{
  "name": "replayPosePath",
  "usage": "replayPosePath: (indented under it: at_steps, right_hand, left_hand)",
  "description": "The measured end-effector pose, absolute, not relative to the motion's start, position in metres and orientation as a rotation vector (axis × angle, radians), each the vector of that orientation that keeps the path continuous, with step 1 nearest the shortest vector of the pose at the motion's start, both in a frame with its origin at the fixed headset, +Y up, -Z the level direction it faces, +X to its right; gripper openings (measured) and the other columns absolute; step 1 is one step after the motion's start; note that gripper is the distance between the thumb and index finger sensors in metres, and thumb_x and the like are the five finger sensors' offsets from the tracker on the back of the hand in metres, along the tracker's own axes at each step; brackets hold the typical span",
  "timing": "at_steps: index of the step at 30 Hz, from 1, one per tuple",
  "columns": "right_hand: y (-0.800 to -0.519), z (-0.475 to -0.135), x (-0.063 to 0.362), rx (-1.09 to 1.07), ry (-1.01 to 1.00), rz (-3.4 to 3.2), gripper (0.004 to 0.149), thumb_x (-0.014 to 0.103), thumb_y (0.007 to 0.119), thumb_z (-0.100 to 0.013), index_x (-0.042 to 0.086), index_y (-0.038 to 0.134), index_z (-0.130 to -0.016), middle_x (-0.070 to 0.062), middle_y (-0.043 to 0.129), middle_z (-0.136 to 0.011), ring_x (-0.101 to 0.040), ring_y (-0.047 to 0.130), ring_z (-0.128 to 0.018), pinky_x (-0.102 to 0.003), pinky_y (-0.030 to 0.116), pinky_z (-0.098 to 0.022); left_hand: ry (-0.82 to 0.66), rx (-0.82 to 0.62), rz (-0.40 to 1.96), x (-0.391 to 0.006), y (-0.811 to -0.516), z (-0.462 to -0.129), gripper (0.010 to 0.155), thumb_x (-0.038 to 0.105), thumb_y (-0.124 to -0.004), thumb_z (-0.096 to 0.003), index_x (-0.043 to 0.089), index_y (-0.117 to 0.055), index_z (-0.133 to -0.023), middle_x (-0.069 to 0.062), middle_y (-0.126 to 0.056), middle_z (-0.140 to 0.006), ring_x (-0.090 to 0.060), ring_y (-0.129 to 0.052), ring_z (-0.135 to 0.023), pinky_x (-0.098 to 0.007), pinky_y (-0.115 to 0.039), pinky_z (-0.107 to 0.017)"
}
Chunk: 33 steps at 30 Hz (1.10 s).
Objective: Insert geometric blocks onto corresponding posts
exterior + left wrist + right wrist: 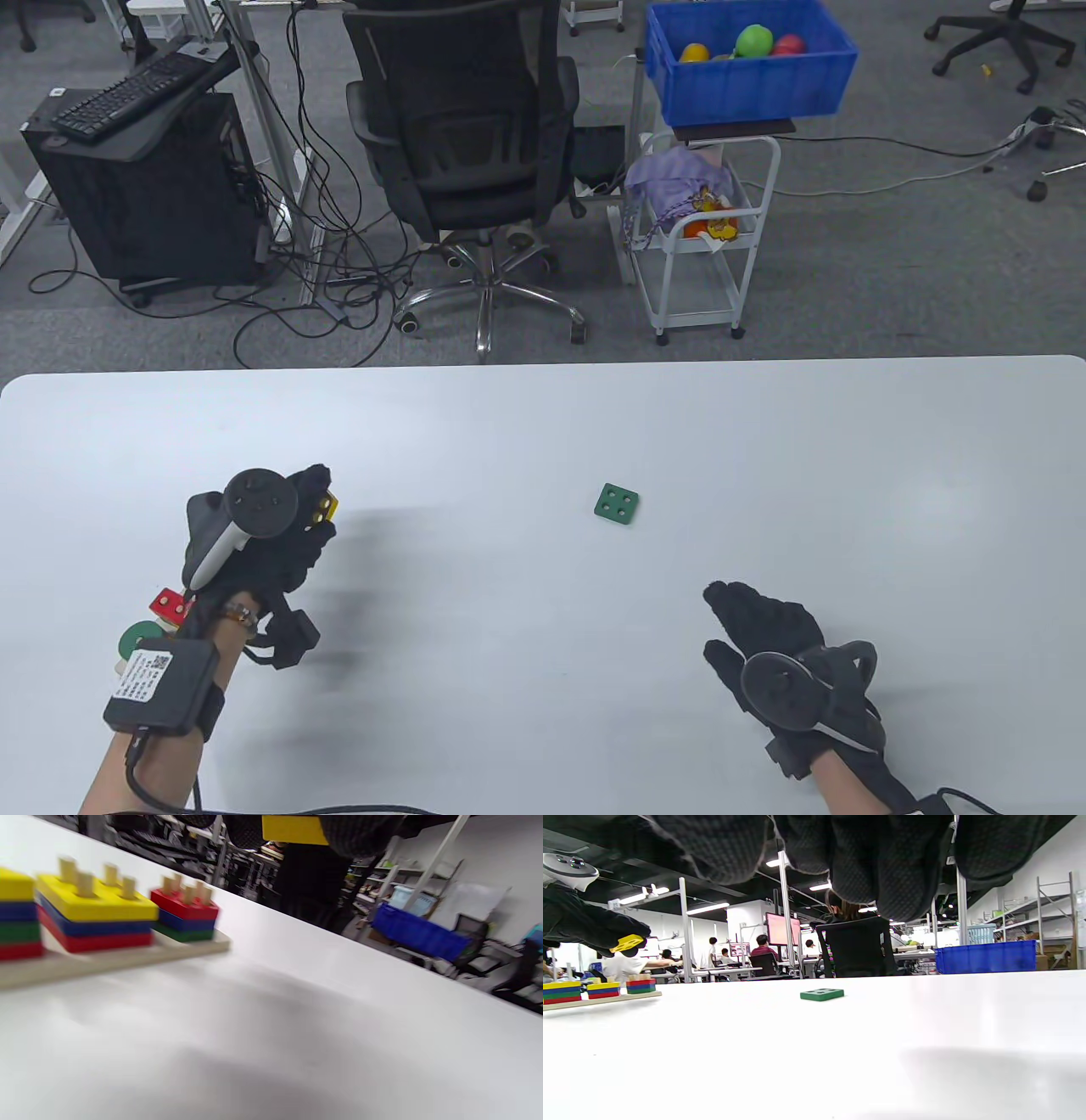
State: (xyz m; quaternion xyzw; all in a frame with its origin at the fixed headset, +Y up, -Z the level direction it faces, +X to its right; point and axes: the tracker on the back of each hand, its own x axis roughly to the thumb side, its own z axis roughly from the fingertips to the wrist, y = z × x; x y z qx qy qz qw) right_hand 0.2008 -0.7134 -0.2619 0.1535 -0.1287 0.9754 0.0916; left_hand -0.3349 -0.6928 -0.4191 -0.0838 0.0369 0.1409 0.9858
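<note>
My left hand (307,509) hovers over the left part of the table, its fingers curled round a yellow block (325,507) with holes. That yellow block (295,830) shows at the top of the left wrist view, above the white table. Under my left forearm lies the wooden post board (127,957) with stacks of coloured blocks; a red block (172,604) and a green ring (136,638) peek out. A green square block (617,503) with four holes lies flat mid-table. My right hand (747,620) hovers low at the right, fingers straight, holding nothing, short of the green block (821,994).
The white table's far edge (543,363) runs across the middle of the view. Beyond it stand a black office chair (467,144), a white cart (696,229) and a blue bin (747,64). A cable trails at the front edge.
</note>
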Motion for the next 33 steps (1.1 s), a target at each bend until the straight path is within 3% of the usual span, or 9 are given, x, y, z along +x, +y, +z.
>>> replayPosePath:
  at_steps: [8,26,30,33]
  right_hand:
    - [-0.711,-0.263,0.204,0.473,-0.378,2.852,0.059,0.042,0.073,-0.047,0.014,0.063,-0.098,-0.018,0.077,-0.095,-0.041,0.089,-0.078,-0.066,0.071,-0.057]
    - [-0.719,-0.265,0.200,0.516,-0.257,2.851,0.057,0.042,0.073,-0.048,0.014,0.065,-0.097,-0.018,0.078,-0.094,-0.041,0.090,-0.077,-0.066,0.071,-0.057]
    - [-0.723,-0.266,0.198,0.526,-0.222,2.860,0.057,0.042,0.073,-0.047,0.015,0.065,-0.097,-0.018,0.078,-0.094,-0.041,0.090,-0.077,-0.066,0.071,-0.057]
    - [-0.725,-0.267,0.197,0.529,-0.195,2.867,0.058,0.042,0.073,-0.047,0.014,0.065,-0.097,-0.018,0.078,-0.094,-0.041,0.089,-0.077,-0.066,0.071,-0.057]
  left_hand:
    - [0.250,-0.179,0.099,-0.361,-0.708,-0.448,0.069,0.032,-0.074,-0.0534,0.037,-0.035,-0.110,0.007,-0.037,-0.123,-0.022,-0.052,-0.118,-0.045,-0.047,-0.088]
    - [0.357,-0.274,-0.051,-0.356,-0.732,-0.474,0.068,0.034,-0.077,-0.0517,0.046,-0.040,-0.108,0.017,-0.042,-0.123,-0.017,-0.050,-0.119,-0.044,-0.044,-0.089]
    - [0.353,-0.313,-0.067,-0.354,-0.731,-0.474,0.070,0.041,-0.077,-0.0508,0.046,-0.038,-0.109,0.013,-0.025,-0.125,-0.021,-0.035,-0.121,-0.049,-0.035,-0.089]
    - [0.310,-0.249,0.015,-0.353,-0.721,-0.467,0.073,0.045,-0.076,-0.0502,0.043,-0.035,-0.110,0.011,-0.023,-0.126,-0.023,-0.031,-0.122,-0.051,-0.032,-0.089]
